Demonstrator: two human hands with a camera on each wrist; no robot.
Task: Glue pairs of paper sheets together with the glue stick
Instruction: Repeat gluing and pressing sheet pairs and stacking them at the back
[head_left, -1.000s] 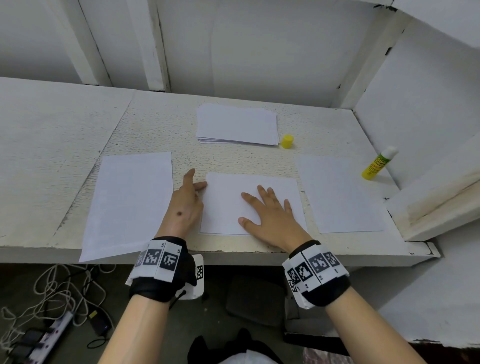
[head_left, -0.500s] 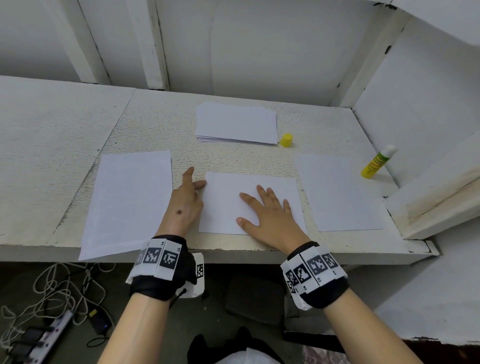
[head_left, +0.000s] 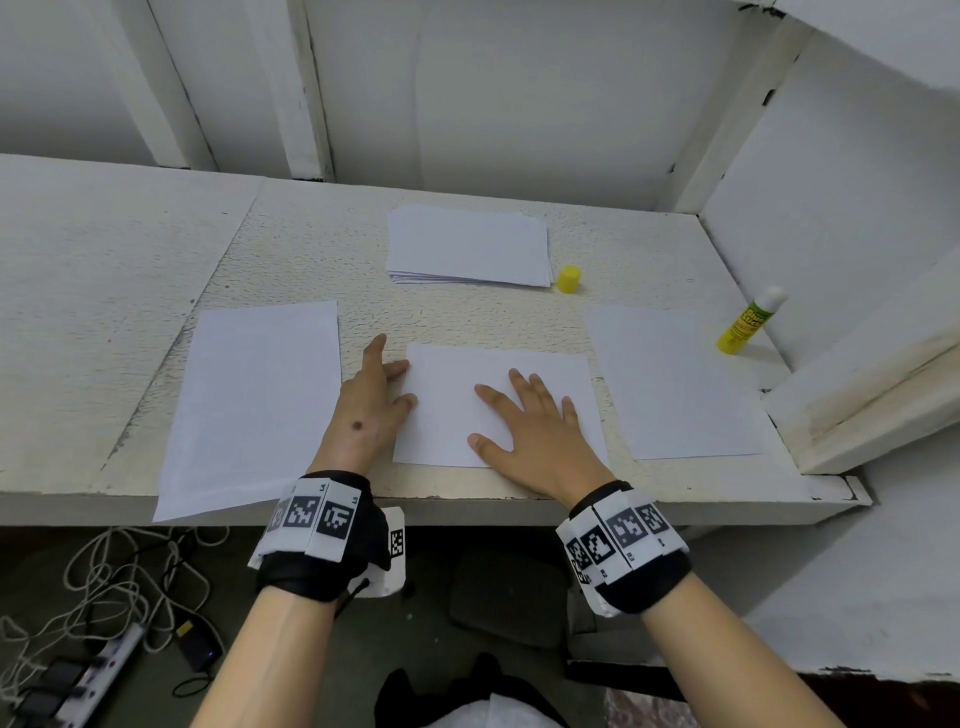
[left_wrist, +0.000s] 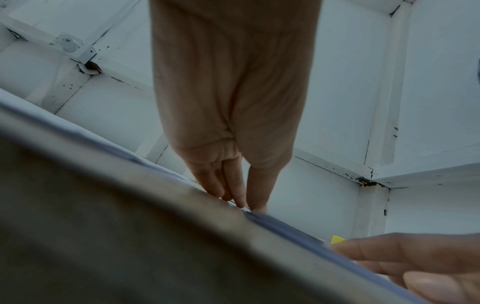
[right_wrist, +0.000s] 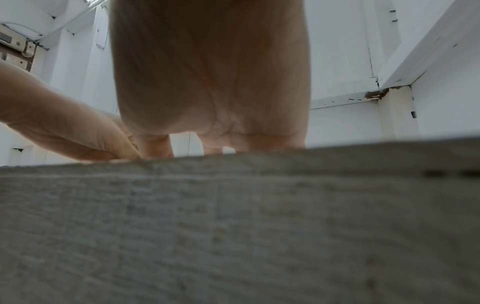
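Observation:
A white sheet (head_left: 447, 400) lies in front of me near the table's front edge. My right hand (head_left: 524, 415) lies flat on it with fingers spread. My left hand (head_left: 382, 384) rests on the table at the sheet's left edge, its fingertips touching that edge. Another sheet (head_left: 254, 395) lies to the left and one (head_left: 670, 379) to the right. A paper stack (head_left: 467, 244) sits at the back, with the yellow cap (head_left: 568, 279) beside it. The uncapped glue stick (head_left: 745, 322) leans at the far right wall. In the left wrist view the left fingers (left_wrist: 233, 185) touch the paper edge.
The white table (head_left: 311, 244) is boxed in by walls behind and a ledge (head_left: 857, 384) on the right. Below the front edge lie cables and a power strip (head_left: 78, 675) on the floor. The left sheet overhangs the table edge.
Both hands stay on and beside the middle sheet; no movement beyond a slight shift of the view.

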